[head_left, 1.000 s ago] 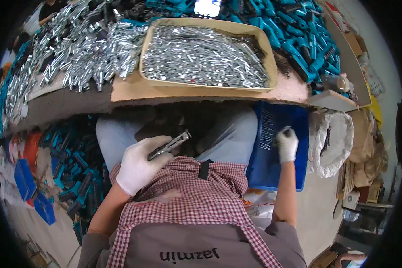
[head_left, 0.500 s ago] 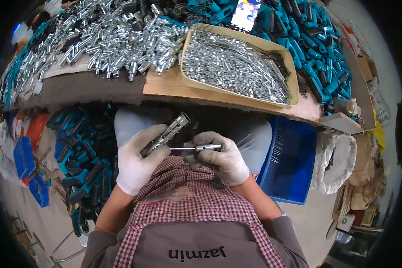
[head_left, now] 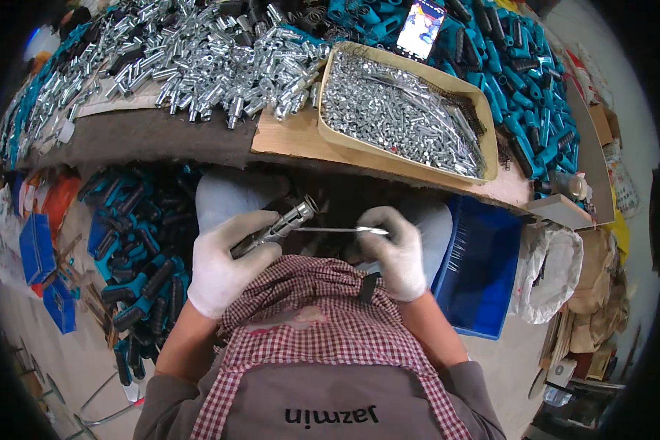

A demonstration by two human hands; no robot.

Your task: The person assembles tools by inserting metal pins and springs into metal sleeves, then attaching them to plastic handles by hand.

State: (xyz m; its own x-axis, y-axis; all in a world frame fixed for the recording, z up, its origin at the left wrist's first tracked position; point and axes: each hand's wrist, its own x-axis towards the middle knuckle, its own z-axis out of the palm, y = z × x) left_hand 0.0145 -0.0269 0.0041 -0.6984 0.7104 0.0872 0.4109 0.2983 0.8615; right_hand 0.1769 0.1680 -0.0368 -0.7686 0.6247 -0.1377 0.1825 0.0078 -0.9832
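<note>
My left hand (head_left: 224, 268), in a white glove, grips a short silver metal tube (head_left: 277, 228) that points up and to the right over my lap. My right hand (head_left: 392, 246), also gloved, pinches a thin silver rod (head_left: 337, 230) lying level, with its left tip at the open end of the tube. Both hands sit just below the edge of the workbench (head_left: 161, 136), above my checked apron.
A tan tray (head_left: 330, 136) full of small silver parts rests on the bench, with a heap of silver tubes (head_left: 198, 51) to its left and teal handles (head_left: 521, 81) behind. A phone (head_left: 420, 28) lies at the back. A blue bin (head_left: 484, 271) stands at my right, teal-and-black handles (head_left: 136, 249) on the floor at my left.
My right hand left the blue bin with a thin rod and came to my lap, bringing the rod's tip to the mouth of the tube. The view swung left.
</note>
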